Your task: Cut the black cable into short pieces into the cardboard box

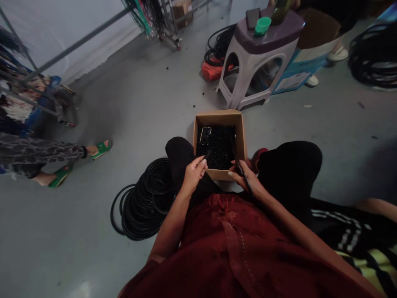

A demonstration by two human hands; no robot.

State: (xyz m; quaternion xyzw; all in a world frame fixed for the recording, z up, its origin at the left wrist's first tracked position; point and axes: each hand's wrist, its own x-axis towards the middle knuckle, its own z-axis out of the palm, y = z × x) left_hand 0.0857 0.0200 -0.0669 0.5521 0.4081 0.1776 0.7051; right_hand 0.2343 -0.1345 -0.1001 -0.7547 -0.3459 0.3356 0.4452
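A cardboard box (218, 175) stands on the floor between my knees, holding many small black pieces (218, 149). A phone with a pale edge (205, 134) rests on them. Over the box's near left corner, my left hand (195, 171) pinches a short black piece (207, 155). At the near right corner, my right hand (248, 177) is closed around a long, dark, slender thing (243, 174); its exact kind is too dark to make out. Coils of black cable or tubing (145, 203) lie on the floor beside my left leg.
Beyond the box stands a plastic stool (248, 78) with a green cup (263, 25) on it. Behind are a red bundle (213, 71), a blue-white carton (291, 80) and more black coils (372, 62). A person's green sandals (102, 149) show at left; another person sits close at right.
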